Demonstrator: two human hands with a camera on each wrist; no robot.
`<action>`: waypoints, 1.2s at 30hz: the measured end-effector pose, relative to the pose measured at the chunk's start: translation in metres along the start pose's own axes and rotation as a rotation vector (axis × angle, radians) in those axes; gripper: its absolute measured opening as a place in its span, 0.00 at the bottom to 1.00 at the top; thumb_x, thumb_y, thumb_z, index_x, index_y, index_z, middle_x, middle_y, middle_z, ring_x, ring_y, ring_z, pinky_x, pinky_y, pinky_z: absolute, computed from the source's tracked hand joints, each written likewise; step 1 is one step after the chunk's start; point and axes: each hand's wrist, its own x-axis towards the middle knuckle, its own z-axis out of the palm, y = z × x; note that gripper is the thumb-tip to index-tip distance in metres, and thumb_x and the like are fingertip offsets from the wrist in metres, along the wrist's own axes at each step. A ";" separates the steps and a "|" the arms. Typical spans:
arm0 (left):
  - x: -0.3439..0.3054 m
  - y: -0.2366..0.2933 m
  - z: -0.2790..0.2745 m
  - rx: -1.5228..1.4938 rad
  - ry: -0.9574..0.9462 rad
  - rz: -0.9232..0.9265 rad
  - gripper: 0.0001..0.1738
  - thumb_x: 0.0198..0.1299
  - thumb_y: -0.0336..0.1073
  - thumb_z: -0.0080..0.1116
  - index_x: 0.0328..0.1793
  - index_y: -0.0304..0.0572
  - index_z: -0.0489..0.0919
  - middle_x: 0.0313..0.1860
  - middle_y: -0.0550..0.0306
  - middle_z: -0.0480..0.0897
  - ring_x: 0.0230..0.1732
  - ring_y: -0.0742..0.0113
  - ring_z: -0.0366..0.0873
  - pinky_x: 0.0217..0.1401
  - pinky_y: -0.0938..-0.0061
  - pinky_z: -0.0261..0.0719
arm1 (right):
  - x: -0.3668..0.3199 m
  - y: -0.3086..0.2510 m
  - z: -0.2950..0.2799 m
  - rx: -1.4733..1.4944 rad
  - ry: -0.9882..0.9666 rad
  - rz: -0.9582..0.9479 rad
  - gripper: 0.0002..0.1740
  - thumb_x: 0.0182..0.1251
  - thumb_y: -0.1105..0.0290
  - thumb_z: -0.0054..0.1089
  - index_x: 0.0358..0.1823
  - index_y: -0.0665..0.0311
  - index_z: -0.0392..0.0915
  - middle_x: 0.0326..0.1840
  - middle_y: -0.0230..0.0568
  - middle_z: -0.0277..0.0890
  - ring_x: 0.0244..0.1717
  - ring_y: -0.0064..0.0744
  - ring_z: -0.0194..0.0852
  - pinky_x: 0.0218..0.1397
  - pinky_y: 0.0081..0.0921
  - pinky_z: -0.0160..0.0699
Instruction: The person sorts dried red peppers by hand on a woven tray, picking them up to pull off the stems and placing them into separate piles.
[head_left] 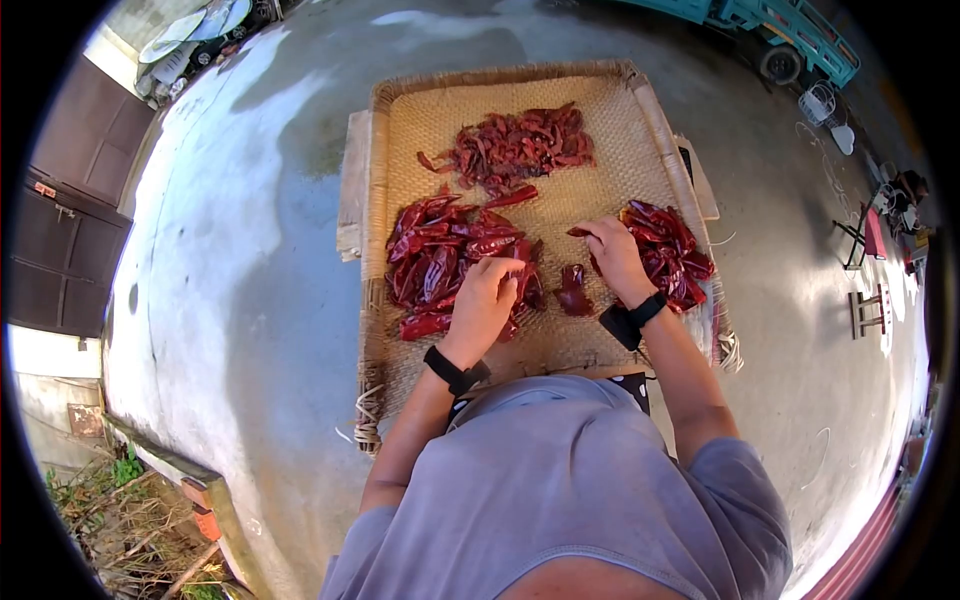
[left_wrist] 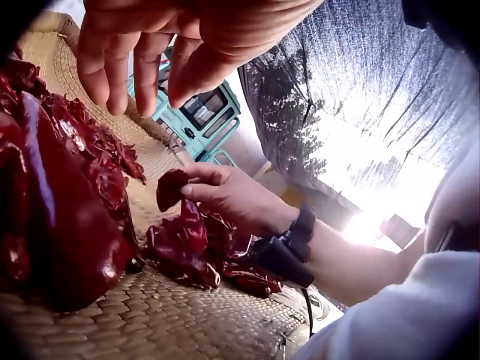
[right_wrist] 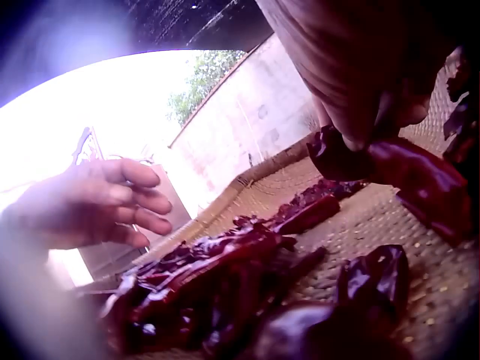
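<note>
My right hand [head_left: 617,258] pinches a dark red dried chili pepper [left_wrist: 171,189] between thumb and fingertips, beside the right-hand pile of dried chilies [head_left: 665,250]. In the right wrist view the held chili [right_wrist: 337,156] shows just under the fingers. My left hand [head_left: 487,305] hovers at the near right side of the larger left pile of glossy dried chilies [head_left: 435,262]. Its fingers hang loosely curved with nothing between them, as the left wrist view shows. A single flattened chili [head_left: 573,291] lies on the woven mat between the two hands.
A shallow woven tray [head_left: 375,130] with raised rims bears all the piles. Smaller, torn chili pieces [head_left: 520,145] lie spread toward its far end. Boards [head_left: 355,185] stick out beneath it. Beyond, a teal vehicle [head_left: 785,40] stands on the concrete floor.
</note>
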 end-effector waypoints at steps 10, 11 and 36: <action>-0.004 0.006 0.017 -0.479 0.032 -0.235 0.18 0.73 0.31 0.58 0.66 0.35 0.74 0.42 0.58 0.81 0.30 0.76 0.75 0.35 0.80 0.76 | -0.022 -0.110 0.010 0.804 -0.152 0.236 0.15 0.73 0.75 0.59 0.59 0.60 0.81 0.50 0.35 0.81 0.47 0.24 0.79 0.53 0.22 0.78; -0.004 0.004 0.008 -0.471 0.002 -0.275 0.18 0.73 0.30 0.57 0.66 0.36 0.75 0.39 0.61 0.81 0.28 0.78 0.74 0.33 0.81 0.74 | -0.023 -0.105 0.013 0.797 -0.169 0.229 0.15 0.75 0.74 0.59 0.61 0.62 0.80 0.55 0.32 0.80 0.47 0.18 0.78 0.52 0.18 0.78; -0.006 -0.014 -0.037 -0.214 0.160 -0.348 0.10 0.69 0.26 0.57 0.55 0.38 0.81 0.39 0.61 0.84 0.31 0.78 0.76 0.37 0.80 0.78 | -0.051 -0.051 0.006 -0.360 -0.233 0.257 0.34 0.59 0.61 0.70 0.66 0.62 0.70 0.55 0.50 0.74 0.60 0.55 0.72 0.58 0.47 0.78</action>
